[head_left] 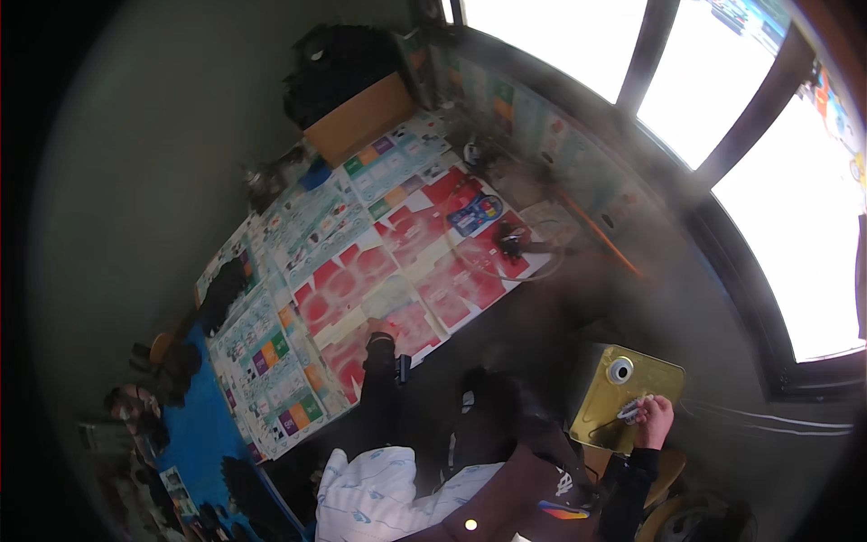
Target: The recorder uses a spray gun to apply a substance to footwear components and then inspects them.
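My left hand reaches over the table, low on the red-stained sheets. Beside it lies a pale greenish, roundish piece; whether the hand holds it is too small to tell. Out to the right, my right hand is closed at the top of a gold-coloured rectangular metal can. A small silvery-white piece shows at its fingertips, perhaps the can's handle. The can has a round white-rimmed opening or cap.
A blue, roundish tool or container, a dark object and a looping hose lie at the table's right end. A cardboard box stands at the back, below dark cloth. Windows line the right; a blue surface is at left.
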Available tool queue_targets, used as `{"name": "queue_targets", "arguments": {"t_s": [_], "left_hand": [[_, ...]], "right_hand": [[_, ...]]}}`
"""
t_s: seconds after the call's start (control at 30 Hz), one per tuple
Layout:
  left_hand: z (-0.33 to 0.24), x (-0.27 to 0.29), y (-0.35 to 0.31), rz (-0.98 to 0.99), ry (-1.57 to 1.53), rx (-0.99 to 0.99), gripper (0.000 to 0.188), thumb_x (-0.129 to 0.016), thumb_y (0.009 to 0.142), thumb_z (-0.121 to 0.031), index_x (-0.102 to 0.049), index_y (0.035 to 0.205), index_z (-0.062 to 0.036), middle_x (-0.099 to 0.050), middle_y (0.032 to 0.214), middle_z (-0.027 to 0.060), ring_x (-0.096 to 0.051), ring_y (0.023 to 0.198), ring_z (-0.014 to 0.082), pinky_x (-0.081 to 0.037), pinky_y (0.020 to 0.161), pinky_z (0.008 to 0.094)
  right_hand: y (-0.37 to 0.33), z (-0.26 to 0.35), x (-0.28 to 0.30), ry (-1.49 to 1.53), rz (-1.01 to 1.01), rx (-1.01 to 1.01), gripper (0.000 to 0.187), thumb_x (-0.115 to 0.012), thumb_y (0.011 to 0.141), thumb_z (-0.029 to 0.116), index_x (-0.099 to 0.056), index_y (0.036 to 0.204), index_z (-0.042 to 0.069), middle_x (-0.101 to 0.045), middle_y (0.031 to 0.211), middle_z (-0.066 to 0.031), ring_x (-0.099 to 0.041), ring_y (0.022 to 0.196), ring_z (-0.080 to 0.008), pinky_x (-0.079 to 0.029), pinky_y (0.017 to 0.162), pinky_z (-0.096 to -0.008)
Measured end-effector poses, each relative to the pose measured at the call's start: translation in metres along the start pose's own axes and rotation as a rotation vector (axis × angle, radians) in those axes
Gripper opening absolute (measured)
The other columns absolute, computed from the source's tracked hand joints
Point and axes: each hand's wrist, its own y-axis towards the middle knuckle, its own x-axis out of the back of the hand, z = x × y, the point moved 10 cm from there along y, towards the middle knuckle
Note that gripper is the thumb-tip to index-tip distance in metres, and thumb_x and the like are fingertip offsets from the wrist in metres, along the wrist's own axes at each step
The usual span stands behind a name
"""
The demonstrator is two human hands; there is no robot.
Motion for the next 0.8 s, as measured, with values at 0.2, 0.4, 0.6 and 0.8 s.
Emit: {"name": "queue_targets", "arguments": {"t_s": [0.2,0.4,0.6,0.8], "left_hand": [[-0.292,0.116,-0.312,0.209,-0.573,-1.008,0.03,-0.077,0.088,-0.031,-0.066,0.094,-0.0027,-0.069,0.087,0.0155,-0.068,0.081,0.0309,-0.053,0.072,0.0402],[-0.399,0.051,-0.513,0.157,-0.098,-1.509,0.038,-0.071,0.091,-0.041,-0.065,0.097,-0.0047,-0.063,0.093,0.0139,-0.067,0.084,0.0336,-0.055,0.072,0.0437],[-0.426,0.026,-0.527,0.485,-0.133,-1.497,0.032,-0.068,0.095,-0.029,-0.064,0.083,0.0004,-0.066,0.074,0.0185,-0.066,0.068,0.0329,-0.05,0.063,0.0423],[-0.42,0.101,-0.485,0.365,-0.583,-1.252,0.032,-0.067,0.097,-0.029,-0.062,0.08,-0.002,-0.06,0.068,0.0116,-0.056,0.061,0.0189,-0.045,0.059,0.0361]], "right_hand": [[-0.018,0.023,-0.078,0.124,0.142,-0.015,0.021,-0.055,0.091,-0.002,-0.046,0.109,0.002,-0.067,0.082,-0.0155,-0.055,0.057,-0.0106,-0.043,0.047,-0.0235],[-0.024,0.053,-0.104,0.383,0.238,0.059,0.024,-0.059,0.091,0.003,-0.046,0.111,0.0,-0.068,0.093,-0.0161,-0.064,0.077,-0.0178,-0.052,0.066,-0.0285],[-0.038,0.094,-0.078,0.458,0.299,0.184,0.025,-0.059,0.091,0.003,-0.047,0.112,-0.002,-0.069,0.105,-0.0207,-0.068,0.097,-0.0223,-0.054,0.082,-0.031],[-0.083,0.145,0.033,0.106,0.115,0.376,0.036,-0.06,0.095,0.003,-0.052,0.129,-0.001,-0.067,0.123,-0.0155,-0.066,0.11,-0.0221,-0.053,0.094,-0.0339]]}}
